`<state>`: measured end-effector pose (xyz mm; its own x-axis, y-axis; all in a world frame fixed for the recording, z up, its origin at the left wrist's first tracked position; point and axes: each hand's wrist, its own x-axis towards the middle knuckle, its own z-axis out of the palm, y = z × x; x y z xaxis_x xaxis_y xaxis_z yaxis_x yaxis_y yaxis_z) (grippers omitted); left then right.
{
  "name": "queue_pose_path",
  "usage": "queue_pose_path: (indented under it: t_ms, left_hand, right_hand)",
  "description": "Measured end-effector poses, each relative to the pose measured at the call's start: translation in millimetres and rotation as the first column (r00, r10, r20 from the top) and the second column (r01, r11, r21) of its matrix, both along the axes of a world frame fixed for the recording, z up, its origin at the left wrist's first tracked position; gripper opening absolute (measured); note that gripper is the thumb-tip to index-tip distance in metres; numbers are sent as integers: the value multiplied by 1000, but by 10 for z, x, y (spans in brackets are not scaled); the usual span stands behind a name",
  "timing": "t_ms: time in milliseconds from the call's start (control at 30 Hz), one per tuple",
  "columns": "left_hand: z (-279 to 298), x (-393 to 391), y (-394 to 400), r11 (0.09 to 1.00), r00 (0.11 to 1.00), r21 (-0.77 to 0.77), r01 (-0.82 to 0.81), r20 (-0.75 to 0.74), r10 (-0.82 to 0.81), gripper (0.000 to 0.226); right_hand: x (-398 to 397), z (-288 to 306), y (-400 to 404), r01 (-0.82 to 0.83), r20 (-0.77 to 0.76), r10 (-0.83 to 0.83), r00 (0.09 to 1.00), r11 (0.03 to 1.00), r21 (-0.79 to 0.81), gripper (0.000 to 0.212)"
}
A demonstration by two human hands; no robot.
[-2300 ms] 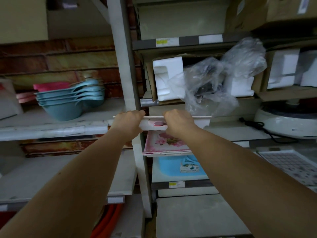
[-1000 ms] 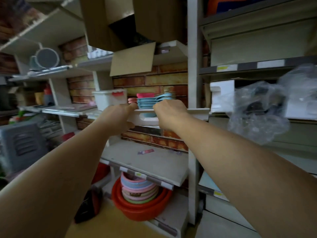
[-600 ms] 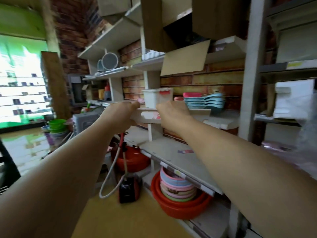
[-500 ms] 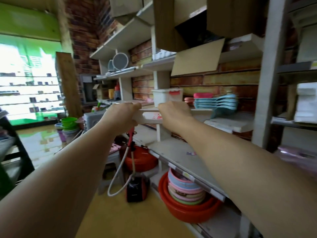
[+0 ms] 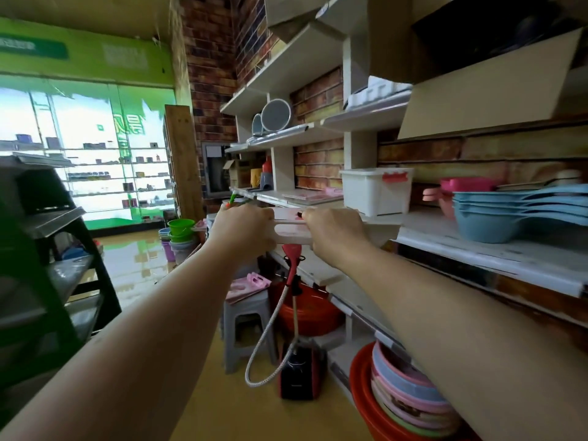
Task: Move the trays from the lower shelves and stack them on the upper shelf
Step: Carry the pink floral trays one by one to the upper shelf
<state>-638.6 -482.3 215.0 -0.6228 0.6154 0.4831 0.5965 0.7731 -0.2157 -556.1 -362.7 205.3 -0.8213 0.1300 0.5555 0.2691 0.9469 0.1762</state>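
I carry a white tray with a pink flower print (image 5: pixel 291 230) in front of me at chest height, seen edge-on. My left hand (image 5: pixel 243 229) grips its near rim on the left, and my right hand (image 5: pixel 334 232) grips the rim on the right. Most of the tray is hidden behind my hands. Beyond it, on the upper shelf (image 5: pixel 321 203), lie flat pinkish trays (image 5: pixel 310 195).
A white storage box (image 5: pixel 375 190) and stacked blue scoops (image 5: pixel 509 214) stand on the shelf to the right. Below are red basins (image 5: pixel 397 405), a grey stool (image 5: pixel 246 326) and a garment steamer (image 5: pixel 297 370). A dark rack (image 5: pixel 41 265) stands at left.
I lifted the tray off the lower right shelf unit and turned left with it. The view now faces down the aisle along the left shelving, and both hands keep the same hold.
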Motion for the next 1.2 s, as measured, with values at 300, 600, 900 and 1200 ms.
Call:
queue_pose_path:
  t_ms: [300,600,900,1200]
  left_hand:
    - [-11,-1022,328,1000,999,27,-2,-40,3,33]
    - [-173,-1953,749,995,992,54,-87,-84,92,34]
    - [-142,-3005,941,986,983,86,-143,-100,151,35]
    - [-246,-4675,968,994,988,93,-50,-143,63,34]
  right_hand:
    - [-1049,71,348,-30,-31,30,999,1000,-1,28]
    - [-2064,-44,804,-83,-58,83,995,997,1,30]
    - [-3191,38,1053,-126,-56,130,990,990,65,33]
    - [-4701,-81,1005,-35,-76,37,996,999,28,35]
